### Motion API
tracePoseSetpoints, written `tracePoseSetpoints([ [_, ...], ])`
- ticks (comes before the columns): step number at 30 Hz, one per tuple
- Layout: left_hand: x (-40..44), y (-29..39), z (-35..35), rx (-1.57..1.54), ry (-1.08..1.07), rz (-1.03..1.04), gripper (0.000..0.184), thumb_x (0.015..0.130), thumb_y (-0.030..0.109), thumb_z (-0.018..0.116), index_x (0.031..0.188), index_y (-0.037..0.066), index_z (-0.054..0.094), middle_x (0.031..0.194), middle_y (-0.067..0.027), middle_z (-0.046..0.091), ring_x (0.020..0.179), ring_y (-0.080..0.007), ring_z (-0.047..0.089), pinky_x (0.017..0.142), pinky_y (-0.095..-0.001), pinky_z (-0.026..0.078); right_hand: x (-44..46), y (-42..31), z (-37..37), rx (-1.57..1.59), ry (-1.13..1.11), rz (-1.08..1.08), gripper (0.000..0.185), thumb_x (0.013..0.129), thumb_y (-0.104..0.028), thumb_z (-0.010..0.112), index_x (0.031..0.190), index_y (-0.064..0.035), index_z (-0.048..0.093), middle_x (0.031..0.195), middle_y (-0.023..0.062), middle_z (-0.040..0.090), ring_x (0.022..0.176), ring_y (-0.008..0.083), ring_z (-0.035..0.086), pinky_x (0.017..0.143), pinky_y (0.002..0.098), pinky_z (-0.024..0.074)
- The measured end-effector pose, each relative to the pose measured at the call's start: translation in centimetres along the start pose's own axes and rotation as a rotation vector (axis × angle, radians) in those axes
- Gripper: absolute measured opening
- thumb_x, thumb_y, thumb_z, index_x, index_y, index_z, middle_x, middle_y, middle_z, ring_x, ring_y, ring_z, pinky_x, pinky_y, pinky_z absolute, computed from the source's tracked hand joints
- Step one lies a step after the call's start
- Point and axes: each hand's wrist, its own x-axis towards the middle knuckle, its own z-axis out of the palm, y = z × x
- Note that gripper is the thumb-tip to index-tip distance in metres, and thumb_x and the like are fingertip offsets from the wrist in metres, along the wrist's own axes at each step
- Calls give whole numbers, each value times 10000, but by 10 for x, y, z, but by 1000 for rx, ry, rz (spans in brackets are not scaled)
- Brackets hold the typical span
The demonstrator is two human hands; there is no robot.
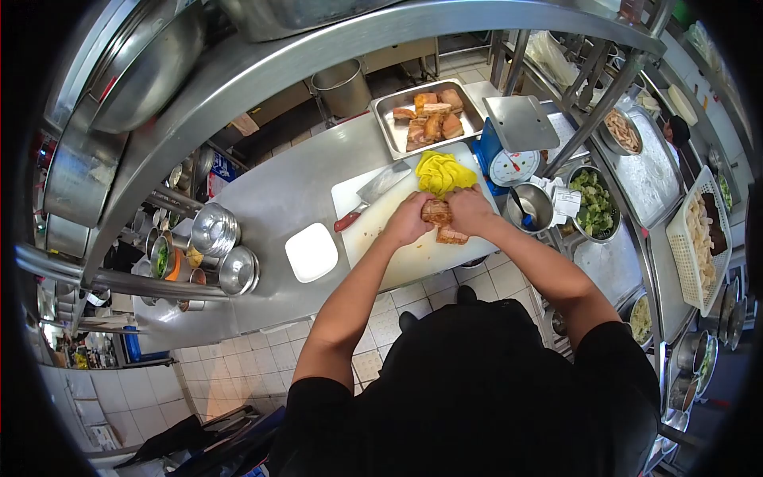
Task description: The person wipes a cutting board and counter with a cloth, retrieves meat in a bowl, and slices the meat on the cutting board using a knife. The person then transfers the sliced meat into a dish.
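Note:
Both hands are over a white cutting board (397,266). My left hand (408,220) has its fingers closed on the left side of a browned pork belly piece (436,212). From the other side my right hand (470,210) grips the same piece; its fingertips are partly hidden. Just below lies another pork belly piece (451,236), close to my right wrist. A crumpled yellow cloth (442,170) sits on the board beyond my hands. To the left rests a cleaver (383,184), its red handle pointing toward the board's left edge. Small crumbs dot the board.
A steel tray (388,132) of pork belly chunks stands behind the board. Right of it are a scale (513,165), a steel pot (531,208) and a bowl of greens (594,204). A white square plate (311,252) lies left. Steel shelf rails (238,67) arch overhead.

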Motion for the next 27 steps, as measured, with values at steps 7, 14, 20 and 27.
tracePoseSetpoints([
  [7, 6, -9, 51, 84, -118, 29, 592, 613, 23, 772, 1124, 28, 475, 1078, -165, 566, 994, -289, 570, 848, -339, 472, -33, 21, 41, 228, -50, 149, 621, 628, -192, 772, 1138, -27, 457, 953, 160, 627, 927, 320, 603, 847, 428, 424],
  [14, -18, -25, 65, -193, -48, -5, 621, 646, 8, 763, 1133, 58, 381, 1271, -160, 469, 1071, -281, 530, 848, -346, 486, -67, 26, 81, 559, 289, 10, 648, 704, -145, 727, 1261, -141, 397, 1158, 159, 530, 1078, 335, 518, 919, 440, 400],
  [20, -40, -22, 93, -152, 175, 74, 700, 662, 6, 746, 1253, 50, 373, 1348, -172, 390, 1108, -305, 502, 870, -361, 478, -78, 18, 97, 644, 359, 32, 693, 723, -82, 696, 1329, -177, 372, 1259, 159, 415, 1145, 343, 457, 969, 432, 387],
  [27, -24, -28, 104, -193, 267, -106, 692, 685, -2, 757, 1234, 52, 340, 1042, -146, 587, 917, -242, 625, 786, -331, 518, -48, 38, 79, 897, 131, 33, 717, 694, -16, 705, 1316, -156, 376, 1269, 171, 440, 1135, 359, 474, 949, 387, 415],
])
